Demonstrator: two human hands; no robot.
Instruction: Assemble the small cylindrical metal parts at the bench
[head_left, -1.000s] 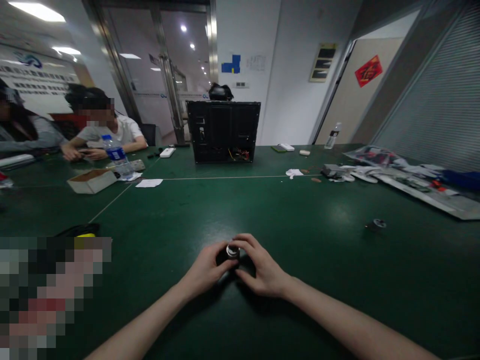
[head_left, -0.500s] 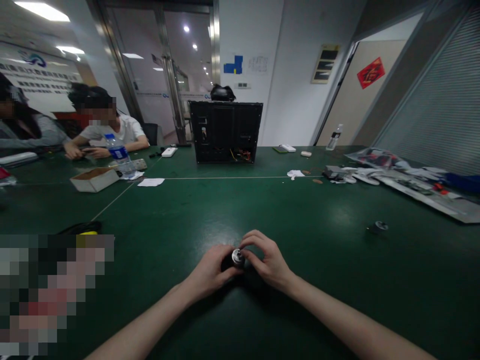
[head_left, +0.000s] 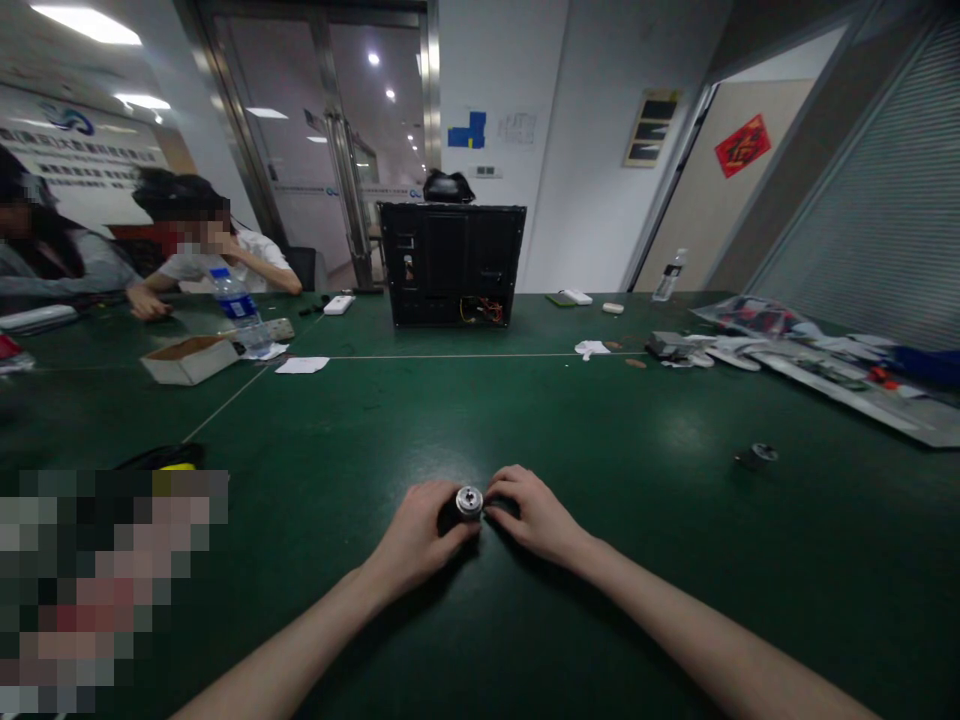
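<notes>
A small cylindrical metal part [head_left: 469, 502], which looks like a small motor, stands with its round silver face up and dark openings showing in it. My left hand [head_left: 427, 525] is closed around its left side, thumb in front and fingers behind. My right hand [head_left: 529, 515] is at its right rim, thumb and fingertips brought close together. Whether those fingertips touch the part or pinch something small, I cannot tell. A similar small round metal part [head_left: 763, 454] lies farther right on the green table [head_left: 600, 420].
A black cabinet with wires [head_left: 450, 265] stands at the back. An open white box [head_left: 189, 360] and a water bottle [head_left: 238, 312] are at the left, near a seated person [head_left: 255, 260]. Boards and plastic bags [head_left: 832, 370] cover the right side. A blurred patch hides the lower left.
My right hand's fingers have moved off the top of the metal part to its right side, so its silver face now shows. The seated person has raised a hand to the face.
</notes>
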